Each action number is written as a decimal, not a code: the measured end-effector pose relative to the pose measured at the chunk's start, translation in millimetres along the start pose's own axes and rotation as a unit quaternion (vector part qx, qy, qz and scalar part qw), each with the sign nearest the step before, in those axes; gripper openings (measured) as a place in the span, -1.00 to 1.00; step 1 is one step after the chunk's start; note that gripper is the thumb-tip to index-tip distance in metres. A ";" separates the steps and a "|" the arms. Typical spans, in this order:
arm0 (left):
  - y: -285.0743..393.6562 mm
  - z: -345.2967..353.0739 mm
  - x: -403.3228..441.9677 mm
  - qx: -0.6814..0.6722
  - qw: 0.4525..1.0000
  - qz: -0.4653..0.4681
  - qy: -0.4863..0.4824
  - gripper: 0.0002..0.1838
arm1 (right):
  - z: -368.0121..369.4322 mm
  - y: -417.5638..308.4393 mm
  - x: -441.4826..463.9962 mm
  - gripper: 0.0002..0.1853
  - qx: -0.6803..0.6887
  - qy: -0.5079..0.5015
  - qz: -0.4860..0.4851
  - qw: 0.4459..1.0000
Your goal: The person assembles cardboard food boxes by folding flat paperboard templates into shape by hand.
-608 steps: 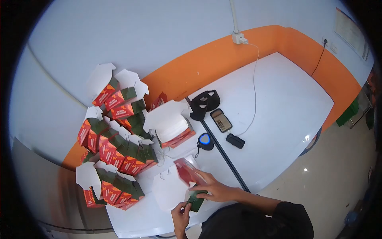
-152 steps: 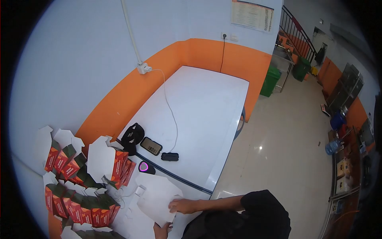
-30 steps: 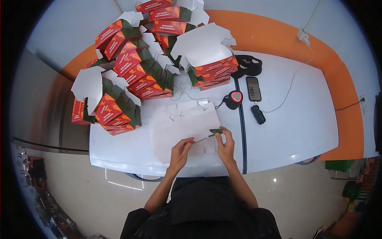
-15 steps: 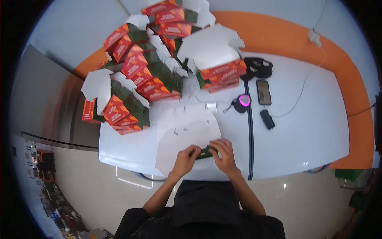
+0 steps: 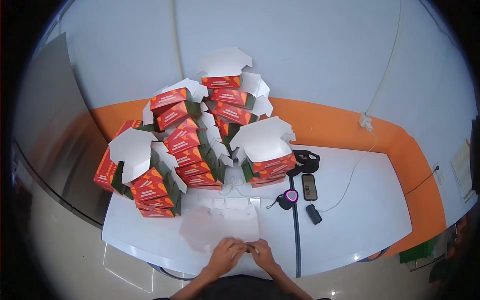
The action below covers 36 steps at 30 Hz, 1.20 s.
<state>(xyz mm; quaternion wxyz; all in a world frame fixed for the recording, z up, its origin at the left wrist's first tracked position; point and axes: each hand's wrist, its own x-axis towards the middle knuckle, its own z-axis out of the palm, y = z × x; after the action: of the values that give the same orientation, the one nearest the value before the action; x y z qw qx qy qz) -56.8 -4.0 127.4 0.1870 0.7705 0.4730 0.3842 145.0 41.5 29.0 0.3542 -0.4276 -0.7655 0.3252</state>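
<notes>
We are bringing both hands together at the near edge of a carton blank (image 5: 220,226), which is lying with its plain white side up on the white table (image 5: 140,234). The fingers of our left hand (image 5: 225,256) are curling inward and clamping on that edge, and those of our right hand (image 5: 263,256) are pinching it just beside them, the fingertips nearly meeting. A small dark part is showing between them; whether it is a folded flap, we cannot tell. The blank is spreading out flat beyond our hands, its cut tabs lying along the far side, so we judge that most of its shaping is remaining undone.

Stacks of red and green printed cartons (image 5: 187,157) with open white lids are crowding the left and back of the table. A white cable (image 5: 229,187) is coiling between them and the blank. To the right, a black round device (image 5: 288,200) with a glowing pink ring is sitting beside the dark seam (image 5: 297,240); a black cap (image 5: 307,161), a phone (image 5: 309,187) and a small black case (image 5: 313,214) are lying nearby.

Behind, an orange band (image 5: 325,122) is running along the pale wall (image 5: 310,55), and glossy floor (image 5: 125,265) is showing below.
</notes>
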 end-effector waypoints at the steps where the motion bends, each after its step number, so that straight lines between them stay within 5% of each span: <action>1: 5.7 -7.9 -4.5 -0.008 0.998 0.051 0.037 -0.91 | 5.2 2.8 1.0 -0.80 0.040 0.021 0.052 0.998; 4: -36.0 -9.9 -80.3 -0.153 0.988 0.018 0.014 -0.83 | 15.5 9.5 -0.1 -0.78 0.130 0.057 0.166 0.976; 7: -83.8 30.3 -97.3 -0.361 0.863 -0.202 0.290 -0.64 | 21.3 -8.4 9.9 -0.77 0.150 0.046 0.166 0.974; 10: -114.2 38.3 -96.0 -0.260 0.927 -0.161 0.216 -0.42 | 32.7 -27.0 8.3 -0.75 0.132 0.001 0.158 0.979; 14: -90.8 0.3 -50.7 -0.017 0.978 -0.116 0.172 -0.66 | 47.9 -37.3 21.0 -0.74 0.101 -0.028 0.141 0.984; 17: -98.2 -3.1 -35.3 0.035 0.982 -0.106 0.154 -0.75 | 57.1 -35.1 26.6 -0.73 0.079 -0.036 0.116 0.990; 20: -101.4 -2.9 -34.0 -0.089 0.964 -0.150 0.201 -0.76 | 59.7 -40.1 29.5 -0.72 0.097 -0.047 0.135 0.985; 24: -132.4 26.2 -45.4 -0.023 0.959 -0.148 0.241 -0.76 | 56.5 -51.0 38.5 -0.72 0.110 -0.075 0.149 0.980; 29: -96.2 -15.2 -30.3 -0.085 0.991 -0.054 0.093 -0.80 | 46.1 -44.4 35.3 -0.77 0.059 -0.074 0.090 0.992; 32: -90.8 -29.4 -16.8 0.010 1.000 -0.017 0.003 -0.82 | 52.2 -53.3 30.7 -0.80 0.093 -0.035 0.101 0.990; 36: -80.6 -38.4 -5.7 0.034 0.999 0.006 -0.009 -0.81 | 54.1 -56.2 25.2 -0.80 0.124 0.020 0.089 0.988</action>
<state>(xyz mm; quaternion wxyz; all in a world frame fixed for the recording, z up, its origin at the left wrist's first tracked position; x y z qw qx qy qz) -134.9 27.1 96.9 0.1625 0.7829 0.4794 0.3617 67.1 29.5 51.6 0.3889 -0.4535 -0.6710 0.4392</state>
